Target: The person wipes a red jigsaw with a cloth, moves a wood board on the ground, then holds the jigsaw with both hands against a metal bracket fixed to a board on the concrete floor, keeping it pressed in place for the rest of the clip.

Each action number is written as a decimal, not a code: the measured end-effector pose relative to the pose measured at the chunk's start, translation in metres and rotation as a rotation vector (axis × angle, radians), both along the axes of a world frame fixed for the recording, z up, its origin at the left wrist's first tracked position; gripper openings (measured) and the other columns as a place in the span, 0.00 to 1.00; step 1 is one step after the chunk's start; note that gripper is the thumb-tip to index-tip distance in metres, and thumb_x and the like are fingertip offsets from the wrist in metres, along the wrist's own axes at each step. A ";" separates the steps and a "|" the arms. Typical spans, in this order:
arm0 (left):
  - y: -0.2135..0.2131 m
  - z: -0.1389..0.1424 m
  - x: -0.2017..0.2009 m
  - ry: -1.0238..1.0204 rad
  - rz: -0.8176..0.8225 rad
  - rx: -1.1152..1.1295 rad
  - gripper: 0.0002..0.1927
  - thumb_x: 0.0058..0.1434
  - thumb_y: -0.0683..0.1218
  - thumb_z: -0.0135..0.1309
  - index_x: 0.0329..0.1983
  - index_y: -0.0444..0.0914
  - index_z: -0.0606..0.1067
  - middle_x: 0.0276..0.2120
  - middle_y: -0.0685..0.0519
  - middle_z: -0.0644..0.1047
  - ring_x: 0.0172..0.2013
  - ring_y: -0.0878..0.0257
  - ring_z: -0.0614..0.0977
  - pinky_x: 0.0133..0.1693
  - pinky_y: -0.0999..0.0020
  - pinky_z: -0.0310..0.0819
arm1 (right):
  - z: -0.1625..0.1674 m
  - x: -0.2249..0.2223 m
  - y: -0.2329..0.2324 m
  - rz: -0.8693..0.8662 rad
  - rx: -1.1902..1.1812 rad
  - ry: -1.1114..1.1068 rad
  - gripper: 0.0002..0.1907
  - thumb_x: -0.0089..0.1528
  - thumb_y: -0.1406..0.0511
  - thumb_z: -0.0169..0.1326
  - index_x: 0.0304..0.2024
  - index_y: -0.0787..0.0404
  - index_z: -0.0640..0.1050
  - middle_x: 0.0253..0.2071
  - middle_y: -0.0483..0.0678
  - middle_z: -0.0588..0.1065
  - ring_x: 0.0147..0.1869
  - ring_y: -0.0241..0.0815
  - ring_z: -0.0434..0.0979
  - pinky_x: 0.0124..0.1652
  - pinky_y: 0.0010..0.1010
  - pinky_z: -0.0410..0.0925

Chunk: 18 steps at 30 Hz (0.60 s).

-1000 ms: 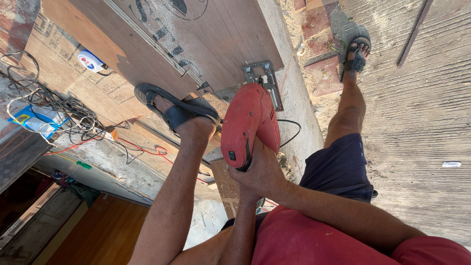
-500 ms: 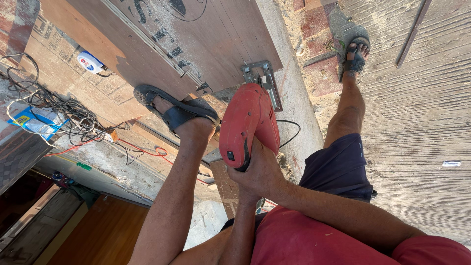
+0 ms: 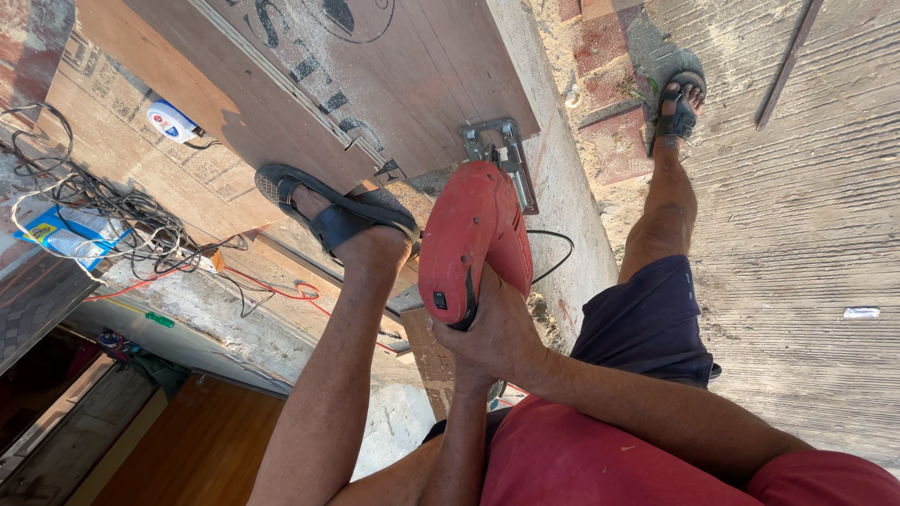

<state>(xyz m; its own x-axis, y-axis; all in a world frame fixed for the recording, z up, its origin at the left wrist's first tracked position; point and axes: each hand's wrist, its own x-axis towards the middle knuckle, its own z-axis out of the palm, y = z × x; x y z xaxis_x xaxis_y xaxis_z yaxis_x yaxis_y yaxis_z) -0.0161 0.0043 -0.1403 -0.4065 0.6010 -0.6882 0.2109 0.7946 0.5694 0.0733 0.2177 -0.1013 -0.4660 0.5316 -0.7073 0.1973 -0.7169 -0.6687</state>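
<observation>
A red jigsaw (image 3: 473, 239) stands on a brown plywood board (image 3: 412, 75), its metal base plate (image 3: 502, 155) flat at the board's edge. My right hand (image 3: 511, 323) is wrapped around the saw's handle. My left hand (image 3: 461, 354) closes on the same handle just below it and is partly hidden by the right. A black cord (image 3: 553, 253) loops out from the saw. One sandalled foot (image 3: 333, 211) presses down on the board beside the saw. The other sandalled foot (image 3: 680, 103) rests on the ground to the right.
A tangle of cables (image 3: 112, 215) and a red wire (image 3: 262, 286) lie at the left beside a blue-and-white package (image 3: 61, 234). A white device (image 3: 173, 122) sits on the board. Red bricks (image 3: 619, 141) and sand border a ribbed concrete floor (image 3: 806, 244).
</observation>
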 end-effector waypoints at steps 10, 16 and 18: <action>0.000 -0.002 0.000 -0.022 -0.033 0.004 0.39 0.64 0.48 0.62 0.74 0.37 0.57 0.70 0.46 0.66 0.69 0.55 0.70 0.67 0.57 0.65 | -0.001 -0.002 -0.005 -0.010 0.023 0.003 0.35 0.53 0.61 0.65 0.60 0.62 0.67 0.47 0.56 0.79 0.51 0.55 0.84 0.50 0.42 0.76; -0.010 -0.006 -0.001 -0.015 -0.027 0.004 0.35 0.67 0.48 0.60 0.73 0.38 0.60 0.69 0.47 0.69 0.68 0.57 0.73 0.67 0.58 0.67 | 0.001 -0.004 -0.009 -0.045 0.016 0.014 0.34 0.53 0.62 0.65 0.59 0.62 0.69 0.48 0.55 0.80 0.52 0.53 0.84 0.50 0.40 0.76; -0.013 -0.011 -0.001 0.144 -0.138 0.041 0.34 0.69 0.48 0.60 0.73 0.38 0.59 0.68 0.49 0.69 0.67 0.59 0.74 0.67 0.60 0.69 | 0.000 -0.005 -0.009 -0.078 0.023 0.003 0.33 0.53 0.63 0.65 0.59 0.62 0.69 0.48 0.55 0.80 0.52 0.53 0.84 0.50 0.40 0.76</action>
<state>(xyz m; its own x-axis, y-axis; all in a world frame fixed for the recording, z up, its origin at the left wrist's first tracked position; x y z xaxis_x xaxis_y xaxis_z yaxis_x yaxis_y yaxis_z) -0.0166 -0.0088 -0.1512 -0.4103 0.6845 -0.6026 0.3978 0.7289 0.5571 0.0682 0.2084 -0.1010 -0.4249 0.5825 -0.6929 0.1392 -0.7143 -0.6859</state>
